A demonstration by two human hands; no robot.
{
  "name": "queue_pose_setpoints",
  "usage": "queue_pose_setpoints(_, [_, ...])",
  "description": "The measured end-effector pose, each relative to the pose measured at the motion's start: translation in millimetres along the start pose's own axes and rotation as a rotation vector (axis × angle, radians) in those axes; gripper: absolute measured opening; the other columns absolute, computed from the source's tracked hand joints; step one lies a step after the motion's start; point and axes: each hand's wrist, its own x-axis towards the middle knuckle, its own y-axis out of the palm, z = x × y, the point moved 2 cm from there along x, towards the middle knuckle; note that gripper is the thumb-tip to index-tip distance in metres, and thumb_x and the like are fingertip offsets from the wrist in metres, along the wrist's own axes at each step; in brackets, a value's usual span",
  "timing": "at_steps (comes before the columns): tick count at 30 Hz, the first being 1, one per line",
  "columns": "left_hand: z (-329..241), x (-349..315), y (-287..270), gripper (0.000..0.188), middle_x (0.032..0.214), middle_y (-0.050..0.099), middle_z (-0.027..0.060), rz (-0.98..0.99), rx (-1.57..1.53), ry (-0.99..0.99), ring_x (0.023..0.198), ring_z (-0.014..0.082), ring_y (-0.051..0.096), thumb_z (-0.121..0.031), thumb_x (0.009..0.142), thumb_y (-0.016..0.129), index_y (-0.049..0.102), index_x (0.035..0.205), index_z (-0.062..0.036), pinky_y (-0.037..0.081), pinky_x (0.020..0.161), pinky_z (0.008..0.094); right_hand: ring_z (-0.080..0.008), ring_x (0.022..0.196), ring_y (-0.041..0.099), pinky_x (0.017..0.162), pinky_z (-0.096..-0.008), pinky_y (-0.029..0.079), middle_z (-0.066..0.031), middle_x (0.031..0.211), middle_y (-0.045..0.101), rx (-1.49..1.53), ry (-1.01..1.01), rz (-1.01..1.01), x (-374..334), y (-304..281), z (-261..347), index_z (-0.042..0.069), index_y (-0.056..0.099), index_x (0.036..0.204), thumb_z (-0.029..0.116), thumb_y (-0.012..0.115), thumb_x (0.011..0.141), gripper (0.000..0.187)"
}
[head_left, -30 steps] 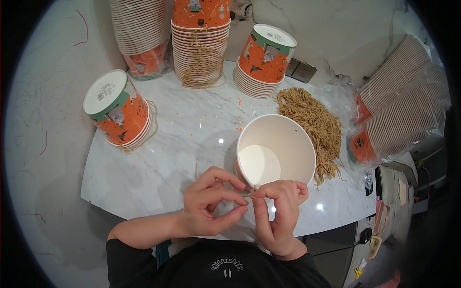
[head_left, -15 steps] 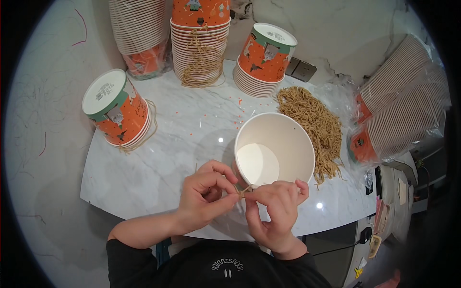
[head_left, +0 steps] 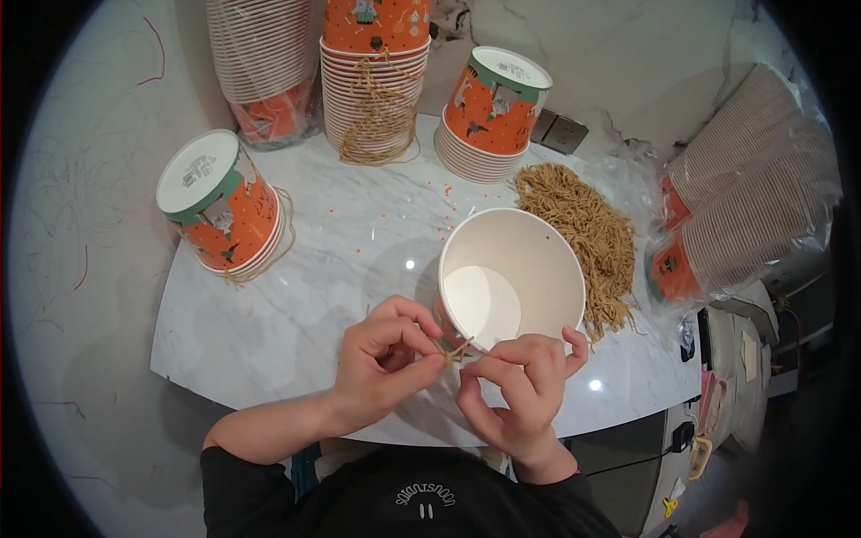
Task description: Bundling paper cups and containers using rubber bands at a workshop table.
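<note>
A large white-lined paper bucket (head_left: pixel 549 260) stands open end up on the table in front of me, with a small hole in its far wall. At its near rim, a tan string (head_left: pixel 460 349) shows a small knot or loop, with one short end sticking up. My left hand (head_left: pixel 387 354) pinches this string between thumb and forefinger. Close beside it, my right hand (head_left: pixel 516 386) has thumb and forefinger drawn together at the string, its other fingers curled or raised. The fingertips partly hide the string there.
A heap of tan strings (head_left: pixel 583 233) lies right of the bucket. Upside-down orange bucket stacks stand at left (head_left: pixel 224 202) and back (head_left: pixel 498 103). A tall stack (head_left: pixel 375 99) has strings draped over it. Plastic-wrapped stacks (head_left: pixel 740 211) lie at right. Orange bits dot the marble-patterned table (head_left: pixel 269 332).
My right fingertips have shifted slightly away from the left ones, and more of the knotted string shows between them. The left hand keeps its pinch. The bucket stays nearly in place.
</note>
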Motion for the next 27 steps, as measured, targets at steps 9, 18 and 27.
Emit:
queue_pose_setpoints(9, [-5.4,-0.7,-0.4,0.010,0.109,0.055,0.0011,0.018,0.052,-0.002,0.059,-0.0033,0.036,0.003,0.081,0.073,0.068,0.082,-0.0055,0.029,0.054,0.0158,-0.0164,0.090,0.056,0.105,-0.0499,0.023,0.0088,0.090,0.061,-0.118,-0.148,-0.012,1.8,-2.6,1.3,0.023,0.072,0.085,0.017,0.084,0.062,0.026])
queue_pose_setpoints(18, [-8.2,-1.5,3.8,0.010,0.109,0.051,0.0044,0.042,0.048,-0.027,0.065,-0.0012,0.039,0.003,0.082,0.071,0.064,0.081,-0.0047,0.031,0.059,0.0161,-0.0142,0.087,0.057,0.106,-0.0515,0.022,0.0100,0.086,0.060,-0.093,-0.096,-0.015,3.7,-0.3,5.3,0.022,0.074,0.087,0.017,0.086,0.062,0.028])
queue_pose_setpoints(27, [-5.3,-1.4,1.5,0.012,0.105,0.053,-0.0002,0.012,0.118,0.050,0.058,-0.0023,0.033,-0.001,0.080,0.075,0.066,0.082,-0.0084,0.027,0.052,0.0170,-0.0093,0.082,0.056,0.100,-0.0500,0.024,0.0111,0.085,0.059,-0.139,-0.098,0.051,7.7,-3.9,2.7,0.020,0.076,0.102,0.020,0.081,0.072,0.031])
